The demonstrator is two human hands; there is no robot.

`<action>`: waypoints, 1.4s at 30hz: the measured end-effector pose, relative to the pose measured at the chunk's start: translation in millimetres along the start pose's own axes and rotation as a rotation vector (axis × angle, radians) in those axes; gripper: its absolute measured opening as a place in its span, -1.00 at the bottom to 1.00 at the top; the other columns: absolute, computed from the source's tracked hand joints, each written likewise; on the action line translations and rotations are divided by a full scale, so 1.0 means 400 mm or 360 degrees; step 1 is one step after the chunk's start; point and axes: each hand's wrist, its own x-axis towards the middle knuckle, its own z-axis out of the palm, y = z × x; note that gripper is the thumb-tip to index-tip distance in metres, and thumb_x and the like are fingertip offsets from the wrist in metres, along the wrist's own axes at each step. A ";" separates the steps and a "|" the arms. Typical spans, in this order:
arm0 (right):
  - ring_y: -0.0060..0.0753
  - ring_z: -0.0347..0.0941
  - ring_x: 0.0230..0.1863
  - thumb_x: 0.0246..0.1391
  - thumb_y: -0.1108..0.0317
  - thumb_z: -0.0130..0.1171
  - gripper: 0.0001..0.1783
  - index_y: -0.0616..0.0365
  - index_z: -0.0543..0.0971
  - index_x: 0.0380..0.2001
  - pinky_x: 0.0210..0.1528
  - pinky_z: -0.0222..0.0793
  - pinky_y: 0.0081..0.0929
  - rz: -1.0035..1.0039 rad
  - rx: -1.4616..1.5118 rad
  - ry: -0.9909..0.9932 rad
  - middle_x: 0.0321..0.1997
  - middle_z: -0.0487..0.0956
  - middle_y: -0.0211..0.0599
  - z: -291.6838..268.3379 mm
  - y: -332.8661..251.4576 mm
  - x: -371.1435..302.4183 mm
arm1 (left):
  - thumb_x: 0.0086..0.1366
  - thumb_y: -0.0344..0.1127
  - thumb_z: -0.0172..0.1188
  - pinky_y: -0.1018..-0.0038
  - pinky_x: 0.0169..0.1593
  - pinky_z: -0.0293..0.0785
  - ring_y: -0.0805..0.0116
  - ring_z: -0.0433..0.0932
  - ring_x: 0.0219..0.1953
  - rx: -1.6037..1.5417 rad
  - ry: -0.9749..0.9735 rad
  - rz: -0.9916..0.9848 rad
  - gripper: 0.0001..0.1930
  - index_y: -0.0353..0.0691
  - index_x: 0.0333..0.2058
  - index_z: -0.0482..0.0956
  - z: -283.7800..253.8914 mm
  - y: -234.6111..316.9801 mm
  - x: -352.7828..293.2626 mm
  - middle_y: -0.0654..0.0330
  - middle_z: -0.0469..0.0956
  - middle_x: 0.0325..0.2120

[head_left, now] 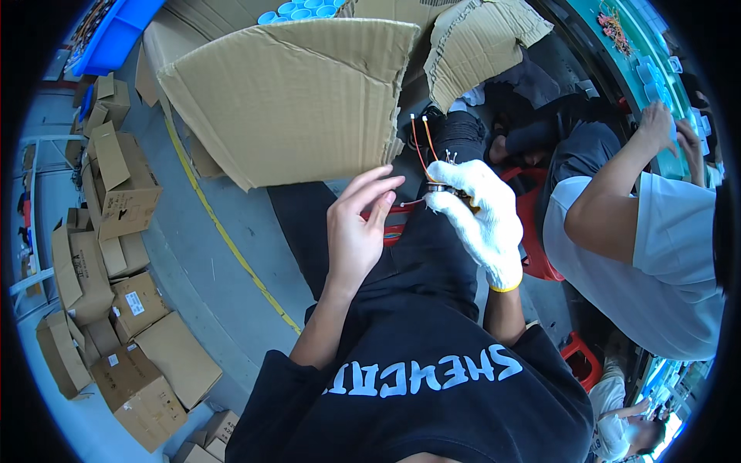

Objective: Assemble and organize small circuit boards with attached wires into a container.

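In the head view, your right hand [480, 212], in a white knit glove with a yellow cuff, grasps a small round dark part [438, 187] between thumb and fingers. The part is carried by that hand alone, above your dark trousers [441, 255] and well apart from the near edge of the bench [643, 37] at upper right. 2 thin leads, a red wire [417, 147] and an orange wire [429, 139], rise from it with pale tips; 1 short lead [414, 203] points toward your other side.

Your left hand [356, 224] is bare and released, fingers loosely curled and thumb apart, just beside the short lead's tip; no contact shows.

The step in hand looks like steadying the part while its leads are dealt with. The next move, I judge, calls for a light fingertip pinch from your left and a firm hold from your right, so no lead is tugged. Fine details of the part are too small to tell.

Beyond your hands, a cardboard flap [293, 100] stands in front of light-blue cups [301, 10]. Near the bench's near edge lie a tangle of wires [614, 32] and more blue cups [647, 72], with a co-worker's hand [658, 123] there.
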 end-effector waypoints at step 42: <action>-0.47 0.51 -0.30 -0.02 0.37 0.27 -0.60 0.22 0.55 -0.07 -0.24 0.37 -0.63 -0.0088 0.0384 0.0592 -0.28 0.57 -0.28 0.003 -0.070 -0.017 | 0.44 -0.14 -0.10 0.74 -0.70 0.09 0.65 0.26 -0.62 -0.2143 -0.0455 -0.0976 -0.80 -0.14 -0.18 0.35 0.036 0.108 0.041 0.31 0.37 -0.36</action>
